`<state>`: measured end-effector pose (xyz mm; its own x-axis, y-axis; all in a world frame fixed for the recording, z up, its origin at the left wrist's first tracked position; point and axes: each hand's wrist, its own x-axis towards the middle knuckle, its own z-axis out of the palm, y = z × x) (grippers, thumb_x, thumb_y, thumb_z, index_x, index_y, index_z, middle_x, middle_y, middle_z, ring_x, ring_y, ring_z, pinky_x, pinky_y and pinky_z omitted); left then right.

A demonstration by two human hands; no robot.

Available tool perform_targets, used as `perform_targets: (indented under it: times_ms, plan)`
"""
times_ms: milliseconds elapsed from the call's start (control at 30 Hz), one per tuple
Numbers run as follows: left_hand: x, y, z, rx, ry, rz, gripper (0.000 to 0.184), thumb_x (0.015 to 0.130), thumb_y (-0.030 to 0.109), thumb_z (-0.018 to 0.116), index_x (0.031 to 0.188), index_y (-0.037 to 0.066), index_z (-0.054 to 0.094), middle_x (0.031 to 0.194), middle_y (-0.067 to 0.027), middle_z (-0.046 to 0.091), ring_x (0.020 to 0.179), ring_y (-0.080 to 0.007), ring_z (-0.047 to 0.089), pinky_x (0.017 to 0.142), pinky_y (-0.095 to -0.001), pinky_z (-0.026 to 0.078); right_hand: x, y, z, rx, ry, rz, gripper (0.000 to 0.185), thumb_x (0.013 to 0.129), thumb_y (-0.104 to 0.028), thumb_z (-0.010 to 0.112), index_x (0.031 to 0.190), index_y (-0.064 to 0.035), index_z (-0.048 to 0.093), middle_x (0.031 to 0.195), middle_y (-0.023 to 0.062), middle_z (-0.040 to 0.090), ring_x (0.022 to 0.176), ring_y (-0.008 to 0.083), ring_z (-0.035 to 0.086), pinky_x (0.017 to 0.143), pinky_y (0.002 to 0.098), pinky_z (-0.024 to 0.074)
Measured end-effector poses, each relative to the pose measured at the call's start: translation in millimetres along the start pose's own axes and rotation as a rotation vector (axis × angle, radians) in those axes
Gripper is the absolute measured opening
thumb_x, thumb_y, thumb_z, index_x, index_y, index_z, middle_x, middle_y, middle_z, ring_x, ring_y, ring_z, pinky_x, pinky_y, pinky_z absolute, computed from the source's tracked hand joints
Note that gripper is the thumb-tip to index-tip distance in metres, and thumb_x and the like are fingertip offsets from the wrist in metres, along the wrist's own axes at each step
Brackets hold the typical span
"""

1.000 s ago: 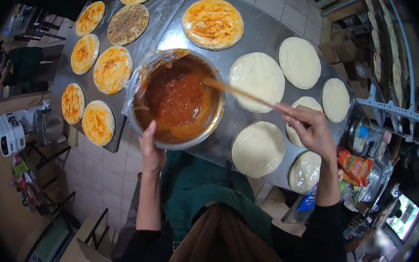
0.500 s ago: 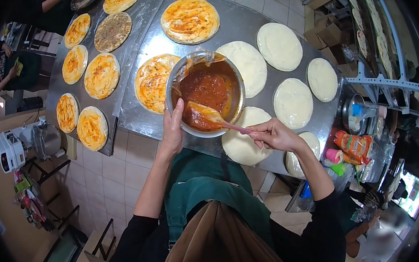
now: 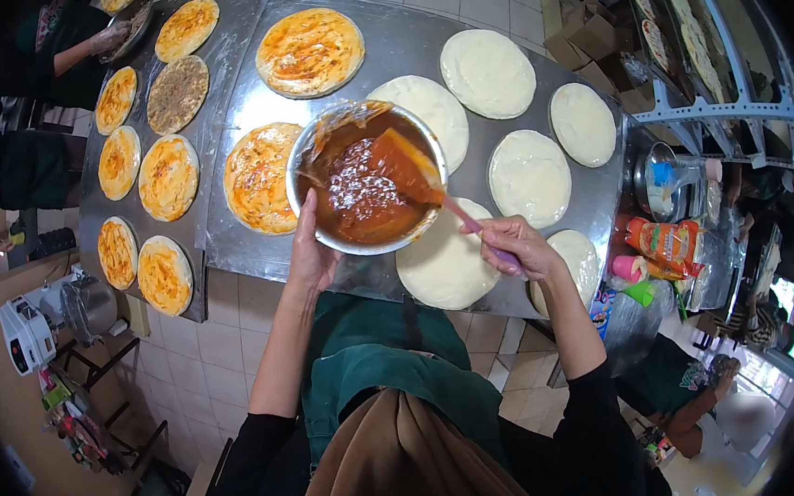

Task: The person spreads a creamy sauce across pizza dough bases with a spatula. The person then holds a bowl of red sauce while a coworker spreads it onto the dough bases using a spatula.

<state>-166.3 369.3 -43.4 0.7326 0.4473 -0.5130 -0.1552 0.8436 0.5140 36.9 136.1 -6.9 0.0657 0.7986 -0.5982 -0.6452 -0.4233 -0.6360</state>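
A steel mixing bowl (image 3: 369, 248) of red-orange sauce (image 3: 360, 184) is held over the metal table. My left hand (image 3: 315, 253) grips its near-left edge, thumb against the side and fingers partly hidden underneath. My right hand (image 3: 520, 246) is closed round the pink-purple handle of a spatula (image 3: 408, 167), whose sauce-coated blade rests in the bowl at the right. Behind the bowl's left side lies a sauce-covered dough round (image 3: 258, 179), with another sauced round (image 3: 310, 52) farther back. A plain dough round (image 3: 448, 269) sits below my right hand.
More plain rounds (image 3: 530, 177) lie on the right of the table (image 3: 386, 37). Sauced rounds (image 3: 168, 177) and one brown-topped round (image 3: 178, 94) fill the left table. A co-worker's hand (image 3: 110, 37) is at a bowl, far left. A metal rack (image 3: 734, 111) and orange packet (image 3: 663, 243) stand right.
The spatula blade has swung from the bowl's near side to its far right, and the handle now slopes more steeply. The whole view has shifted, with the table things lower and farther left.
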Motion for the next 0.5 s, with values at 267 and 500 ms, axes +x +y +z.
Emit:
perform_targets:
  times_ms: [267,500]
  plan:
    - [-28,7,-44,0.072,0.172,0.097,0.049,0.094,0.039,0.044,0.13,0.007,0.038,0.124,-0.0076,0.051,0.11,-0.0216,0.055,0.083,-0.0358,0.052,54,15,-66,-0.604,0.557,-0.35,0.032,0.092,-0.021,0.053,0.12,-0.0076,0.057,0.07,0.0049,0.058,0.049,0.0098,0.049,0.044,0.024,0.0394]
    - [-65,22,-55,0.045,0.269,0.107,0.053,0.092,0.041,0.046,0.134,0.011,0.036,0.132,-0.0059,0.046,0.116,-0.023,0.051,0.088,-0.0381,0.051,78,64,-24,-1.281,0.76,-0.494,0.03,0.088,-0.017,0.054,0.117,-0.0177,0.061,0.076,0.0121,0.057,0.064,0.0311,0.058,0.059,0.0406,0.0462]
